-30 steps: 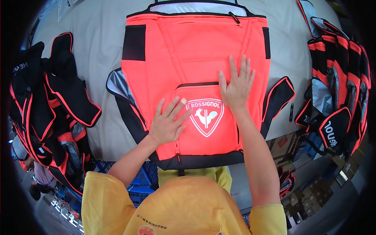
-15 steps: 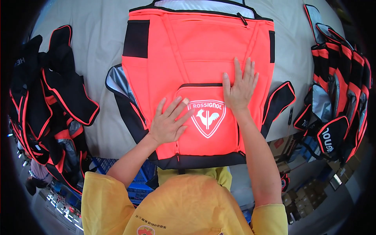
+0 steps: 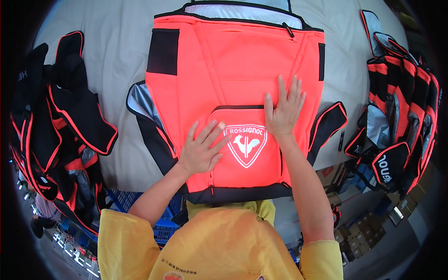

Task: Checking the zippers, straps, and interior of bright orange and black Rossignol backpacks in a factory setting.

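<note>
A: Centre stage, a coral-red and black bag [image 3: 252, 60], lying front up, its far end gaping to show silvery lining [image 3: 247, 15].

B: And look at the near half: a front pocket [image 3: 224, 172] carrying a white shield emblem [image 3: 246, 144]. What's it lying on?

A: A wrinkled pale cloth [image 3: 116, 56], with the bag's base at the near edge, right by the yellow shirt [image 3: 210, 242]. Flanking it, a left heap of black-and-red bags [image 3: 84, 112] and a right heap of similar ones [image 3: 392, 161], a slim black pen-shaped item [image 3: 340, 140] near the latter.

B: Further out, blue crates [image 3: 123, 200] below on the left, cardboard boxes [image 3: 366, 233] down on the right. The lower left rim is warped and dim; that may be another person [image 3: 45, 207].

A: Any change from half a second back?

B: Barely! Bag and heaps sit slightly lower in view; both hands keep their places.

A: Left hand [image 3: 200, 151]?

B: Flat, fingers spread, across the pocket's left edge, something pale around one fingertip. The right hand [image 3: 284, 114] lies flat too, higher, over the pocket's upper right corner, fingers slightly parted, thumb out. Both touching fabric!
</note>
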{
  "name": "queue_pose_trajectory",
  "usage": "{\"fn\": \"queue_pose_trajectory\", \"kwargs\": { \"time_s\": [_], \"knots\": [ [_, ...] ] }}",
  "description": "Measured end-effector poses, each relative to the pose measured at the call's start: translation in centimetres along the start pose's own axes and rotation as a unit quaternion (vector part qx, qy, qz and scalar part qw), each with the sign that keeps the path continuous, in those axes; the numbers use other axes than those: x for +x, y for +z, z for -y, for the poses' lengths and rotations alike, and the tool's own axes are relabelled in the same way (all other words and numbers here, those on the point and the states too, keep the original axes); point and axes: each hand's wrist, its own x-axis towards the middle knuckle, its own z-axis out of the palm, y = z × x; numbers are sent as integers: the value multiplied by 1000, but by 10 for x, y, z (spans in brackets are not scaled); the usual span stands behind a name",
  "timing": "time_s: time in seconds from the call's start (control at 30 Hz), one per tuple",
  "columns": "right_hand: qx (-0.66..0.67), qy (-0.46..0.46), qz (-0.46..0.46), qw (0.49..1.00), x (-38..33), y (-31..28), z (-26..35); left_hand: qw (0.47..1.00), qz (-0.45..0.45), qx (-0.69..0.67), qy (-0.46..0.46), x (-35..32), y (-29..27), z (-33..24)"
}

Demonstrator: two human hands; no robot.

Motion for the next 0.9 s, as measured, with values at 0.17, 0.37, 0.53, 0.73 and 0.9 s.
{"fn": "queue_pose_trajectory", "kwargs": {
  "time_s": [0.17, 0.37, 0.53, 0.73, 0.9],
  "knots": [
    [-1, -3, 2, 1000, -1, 1, -1, 1000, -4, 6, 3, 2, 2, 0],
    [19, -11, -9, 1000, 3, -2, 2, 1000, -8, 17, -1, 0, 7, -2],
    [31, -18, -22, 999, 6, 9, -8, 999, -30, 36, -12, 2, 14, -4],
    [29, -26, -66, 997, 14, 9, -3, 994, -52, 95, -7, 3, 16, -7],
    [523, 134, 28, 841, -17, -63, -20, 988, -60, 141, -1, 0, 12, -22]
  ]
}}
